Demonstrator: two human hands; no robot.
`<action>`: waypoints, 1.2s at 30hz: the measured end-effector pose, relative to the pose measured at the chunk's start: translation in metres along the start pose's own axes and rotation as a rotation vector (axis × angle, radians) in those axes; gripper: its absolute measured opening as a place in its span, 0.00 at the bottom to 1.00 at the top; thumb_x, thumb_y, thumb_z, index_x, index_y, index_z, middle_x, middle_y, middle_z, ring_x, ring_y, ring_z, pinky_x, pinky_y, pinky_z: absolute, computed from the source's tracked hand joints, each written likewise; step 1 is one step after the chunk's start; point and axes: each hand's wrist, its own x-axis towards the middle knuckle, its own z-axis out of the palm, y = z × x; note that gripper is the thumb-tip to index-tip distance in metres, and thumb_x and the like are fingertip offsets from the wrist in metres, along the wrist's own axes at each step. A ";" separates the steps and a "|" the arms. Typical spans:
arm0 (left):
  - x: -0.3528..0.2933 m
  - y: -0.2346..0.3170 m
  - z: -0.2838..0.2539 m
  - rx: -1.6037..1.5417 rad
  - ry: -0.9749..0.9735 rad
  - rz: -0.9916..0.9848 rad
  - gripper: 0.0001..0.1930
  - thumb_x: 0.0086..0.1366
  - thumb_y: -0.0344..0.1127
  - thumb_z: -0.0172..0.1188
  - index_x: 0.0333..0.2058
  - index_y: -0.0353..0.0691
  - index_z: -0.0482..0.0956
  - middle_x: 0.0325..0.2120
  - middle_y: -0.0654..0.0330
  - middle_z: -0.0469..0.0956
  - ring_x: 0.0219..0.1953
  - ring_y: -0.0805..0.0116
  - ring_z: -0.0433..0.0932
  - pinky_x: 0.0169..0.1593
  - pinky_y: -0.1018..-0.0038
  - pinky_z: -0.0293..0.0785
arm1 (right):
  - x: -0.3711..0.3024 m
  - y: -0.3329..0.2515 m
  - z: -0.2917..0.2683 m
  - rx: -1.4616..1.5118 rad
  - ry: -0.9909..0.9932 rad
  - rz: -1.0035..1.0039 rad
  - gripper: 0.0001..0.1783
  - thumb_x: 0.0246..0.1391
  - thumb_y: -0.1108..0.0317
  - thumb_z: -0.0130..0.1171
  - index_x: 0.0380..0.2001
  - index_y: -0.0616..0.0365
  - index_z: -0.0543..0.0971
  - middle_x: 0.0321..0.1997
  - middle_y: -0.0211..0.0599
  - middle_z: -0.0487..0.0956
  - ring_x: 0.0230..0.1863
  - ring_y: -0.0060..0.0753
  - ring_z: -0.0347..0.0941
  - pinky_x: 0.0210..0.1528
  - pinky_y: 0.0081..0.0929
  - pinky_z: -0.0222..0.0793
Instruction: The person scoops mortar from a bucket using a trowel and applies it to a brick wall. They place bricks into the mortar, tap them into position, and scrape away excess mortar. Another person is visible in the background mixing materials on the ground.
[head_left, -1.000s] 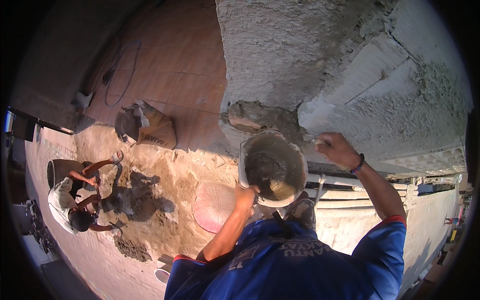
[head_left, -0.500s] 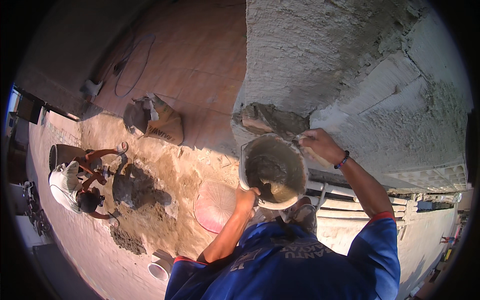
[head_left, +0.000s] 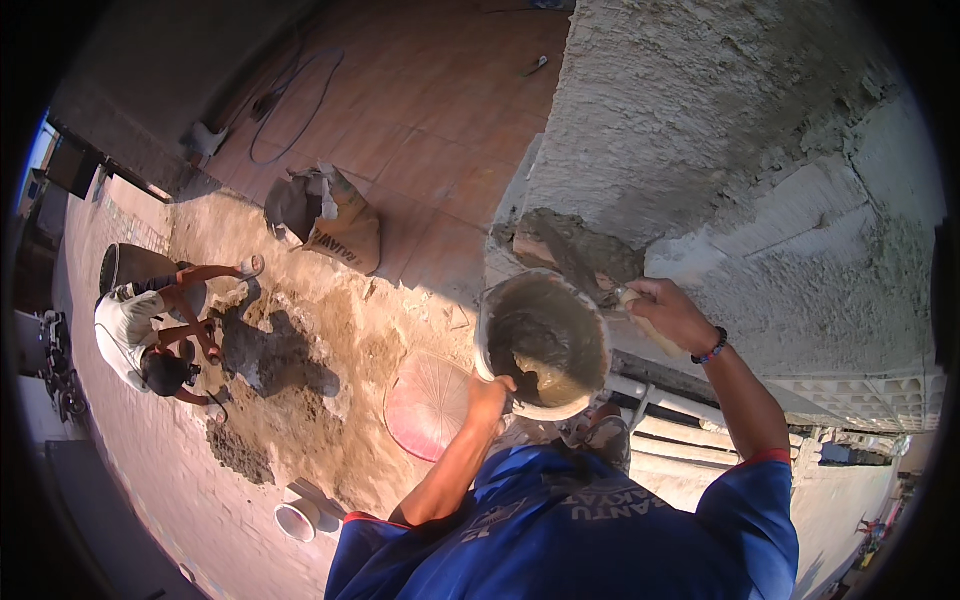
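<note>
My left hand point(head_left: 490, 398) is closed on the near-left rim of a bucket point(head_left: 484, 345), which is tilted so that the wet grey mortar point(head_left: 550, 372) inside shows. In my right hand point(head_left: 672, 312) is a trowel point(head_left: 652, 328), gripped by its pale handle. Its dark blade reaches over the far rim of the bucket, against a rough patch point(head_left: 548, 236) at the foot of the plastered wall point(head_left: 690, 110). Brownish brick and grey mortar show in that patch. Whether the blade carries mortar cannot be made out.
A co-worker point(head_left: 125, 335) bends over a mortar heap point(head_left: 265, 355) at the left. Between us lie an open paper sack point(head_left: 350, 235) and a round pinkish bundle point(head_left: 428, 405). A white bucket point(head_left: 297, 520) lies near lower left; long pale rails point(head_left: 680, 455) run right below the wall.
The trowel blade now shows against the patch beyond the bucket, with my right hand slightly farther right. My left hand keeps its hold on the bucket. The view has shifted, and the co-worker's arms moved slightly.
</note>
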 end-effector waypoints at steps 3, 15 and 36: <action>0.000 -0.001 -0.005 0.013 0.023 -0.005 0.18 0.47 0.13 0.52 0.39 0.32 0.75 0.29 0.62 0.76 0.30 0.70 0.73 0.32 0.75 0.70 | -0.010 0.004 0.009 0.023 0.012 -0.015 0.19 0.55 0.69 0.59 0.47 0.68 0.72 0.32 0.37 0.77 0.25 0.23 0.75 0.28 0.24 0.70; 0.003 -0.009 -0.018 0.075 0.067 0.036 0.15 0.47 0.16 0.54 0.36 0.33 0.75 0.27 0.62 0.75 0.28 0.71 0.73 0.29 0.74 0.69 | 0.007 -0.047 0.037 -1.060 0.284 -0.237 0.21 0.49 0.74 0.56 0.48 0.68 0.68 0.39 0.63 0.73 0.38 0.62 0.76 0.43 0.50 0.74; 0.014 -0.022 -0.026 0.132 0.021 0.001 0.18 0.47 0.16 0.54 0.40 0.33 0.75 0.29 0.62 0.76 0.29 0.71 0.73 0.32 0.75 0.71 | -0.040 -0.043 0.020 -1.088 0.315 -0.140 0.17 0.50 0.74 0.54 0.45 0.67 0.70 0.39 0.61 0.73 0.34 0.62 0.77 0.38 0.48 0.75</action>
